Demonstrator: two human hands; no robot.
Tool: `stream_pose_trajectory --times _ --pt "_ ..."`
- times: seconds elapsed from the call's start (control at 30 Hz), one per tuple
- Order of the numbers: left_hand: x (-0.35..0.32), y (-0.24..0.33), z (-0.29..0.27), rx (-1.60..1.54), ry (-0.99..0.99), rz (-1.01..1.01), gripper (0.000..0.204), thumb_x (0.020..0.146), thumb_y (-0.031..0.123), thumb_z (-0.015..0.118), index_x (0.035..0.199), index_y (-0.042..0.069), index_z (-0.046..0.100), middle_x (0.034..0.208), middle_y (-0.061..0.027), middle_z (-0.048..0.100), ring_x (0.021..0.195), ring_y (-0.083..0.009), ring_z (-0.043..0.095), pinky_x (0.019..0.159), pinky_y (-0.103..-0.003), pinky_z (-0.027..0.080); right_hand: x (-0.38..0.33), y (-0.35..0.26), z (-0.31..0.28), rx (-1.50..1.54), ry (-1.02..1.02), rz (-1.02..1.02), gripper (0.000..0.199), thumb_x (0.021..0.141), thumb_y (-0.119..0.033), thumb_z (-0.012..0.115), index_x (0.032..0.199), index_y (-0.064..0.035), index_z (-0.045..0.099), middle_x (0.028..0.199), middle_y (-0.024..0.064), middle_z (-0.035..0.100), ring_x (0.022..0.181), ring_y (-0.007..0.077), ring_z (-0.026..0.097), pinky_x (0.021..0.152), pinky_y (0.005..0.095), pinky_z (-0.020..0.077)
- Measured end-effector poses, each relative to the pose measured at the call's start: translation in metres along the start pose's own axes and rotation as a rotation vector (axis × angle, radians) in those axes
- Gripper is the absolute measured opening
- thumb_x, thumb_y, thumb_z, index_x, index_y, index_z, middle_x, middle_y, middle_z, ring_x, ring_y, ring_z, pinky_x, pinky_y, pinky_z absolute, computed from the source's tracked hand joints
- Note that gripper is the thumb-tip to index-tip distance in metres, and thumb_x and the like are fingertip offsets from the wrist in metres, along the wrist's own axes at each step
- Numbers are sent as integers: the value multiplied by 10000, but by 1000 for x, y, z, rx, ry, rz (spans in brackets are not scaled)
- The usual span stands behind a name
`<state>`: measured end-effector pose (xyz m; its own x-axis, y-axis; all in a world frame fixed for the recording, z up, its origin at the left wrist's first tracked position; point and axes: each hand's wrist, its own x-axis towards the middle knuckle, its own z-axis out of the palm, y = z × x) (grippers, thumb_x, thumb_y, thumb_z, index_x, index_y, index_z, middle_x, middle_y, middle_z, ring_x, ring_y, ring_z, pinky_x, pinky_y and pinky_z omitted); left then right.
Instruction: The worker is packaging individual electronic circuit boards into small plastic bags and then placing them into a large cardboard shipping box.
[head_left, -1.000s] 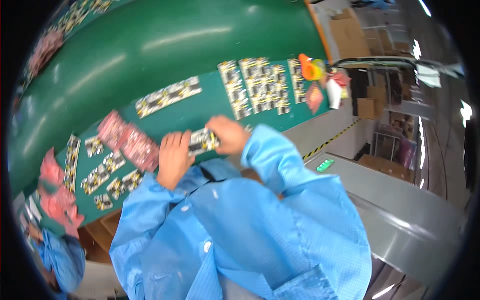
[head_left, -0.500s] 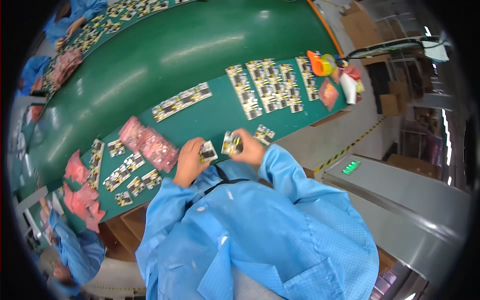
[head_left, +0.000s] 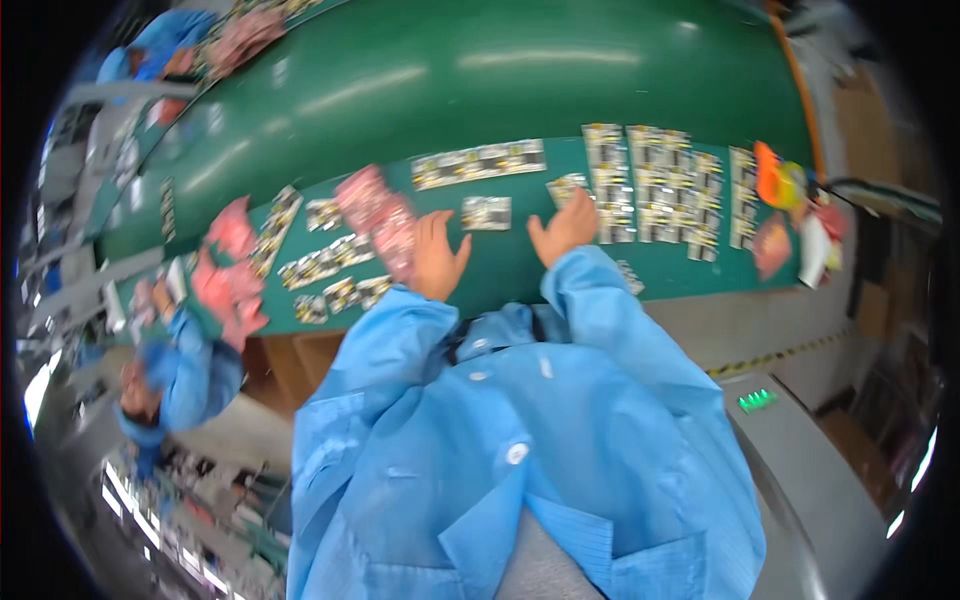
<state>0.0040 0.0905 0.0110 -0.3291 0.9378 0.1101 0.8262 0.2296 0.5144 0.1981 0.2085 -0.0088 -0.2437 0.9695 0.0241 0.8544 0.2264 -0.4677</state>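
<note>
A small circuit board point(head_left: 487, 213) is laid flat on the green surface point(head_left: 505, 268) between two bare hands, slightly beyond the thumbs, its longer axis set left to right. It is flanked more closely by the left hand point(head_left: 437, 258), whose fingers are spread and empty, with the thumb tip just beside the board's near left corner. The right hand's point(head_left: 567, 230) fingers are also spread, thumb held apart; a second small board point(head_left: 564, 186) is partly covered by their tips, though whether it is touched cannot be told.
</note>
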Motion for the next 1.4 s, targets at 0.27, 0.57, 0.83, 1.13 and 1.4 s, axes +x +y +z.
stream_pose_trajectory --times 0.27,0.57,0.83,1.13,1.4 --pt "4 -131 -75 170 131 -167 627 729 101 743 1282 -1 465 1239 -214 525 1170 -385 483 1013 -456 388 -99 -87 91 1140 -1487 829 456 799 -314 767 1135 -74 573 1012 42 642 911 184 621 786 279 502" --pt "65 -183 -69 275 -313 -191 929 591 275 860 1377 106 395 1382 -200 472 1336 -396 386 1073 -546 326 -114 -199 136 1295 -828 1245 675 704 -471 794 1045 83 613 1064 178 635 872 249 632 727 365 511" --pt "94 -196 -83 112 -396 -51 829 593 309 833 1314 80 495 1265 -146 553 1164 -372 524 984 -479 440 -100 -215 157 1103 -565 1301 997 747 -548 736 1394 114 367 1435 254 409 1266 283 471 1027 395 392" --pt "92 -202 -84 311 -394 -22 904 544 316 875 1298 61 445 1192 -148 566 1127 -355 545 905 -505 479 -83 -242 144 1158 -620 1252 883 793 -533 660 1427 21 395 1494 185 363 1361 271 346 1076 410 305" --pt "99 -205 -81 238 -378 -78 744 574 361 857 1155 65 499 1129 -140 576 1080 -335 563 866 -476 483 -81 -210 142 750 -422 1252 802 734 -451 733 1316 55 514 1317 213 543 1139 303 558 946 419 441"
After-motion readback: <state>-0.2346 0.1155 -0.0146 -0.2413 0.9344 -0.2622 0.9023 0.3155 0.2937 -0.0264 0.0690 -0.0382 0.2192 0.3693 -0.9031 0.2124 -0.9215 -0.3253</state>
